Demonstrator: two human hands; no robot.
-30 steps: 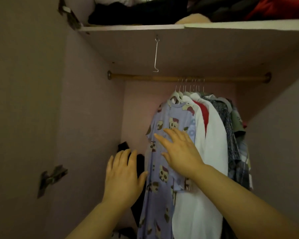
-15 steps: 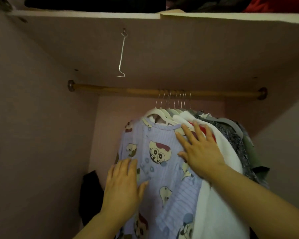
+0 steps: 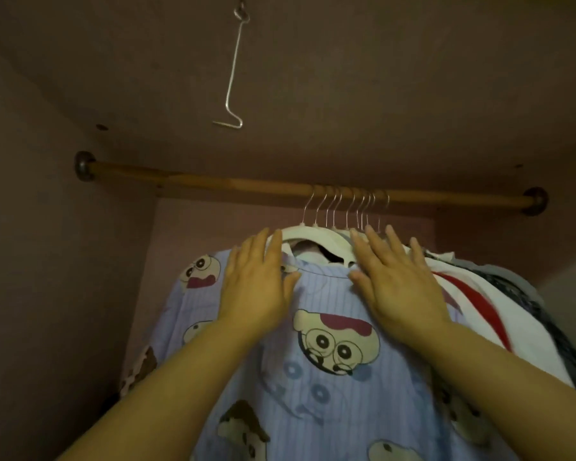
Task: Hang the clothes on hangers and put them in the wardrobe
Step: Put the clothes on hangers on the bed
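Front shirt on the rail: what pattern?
The front shirt is pale blue with thin stripes and cartoon faces; clearest in the head view.

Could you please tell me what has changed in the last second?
Both hands slid up the shirt: the left hand, beside it earlier, and the right hand now lie flat on its shoulders by the hanger. The view moved closer. Nothing was gripped; the shirt stays hung on the rod.

Home wardrobe interior, wooden rail (image 3: 213,181), hangers (image 3: 313,232), cartoon-print pyjama top (image 3: 313,361)
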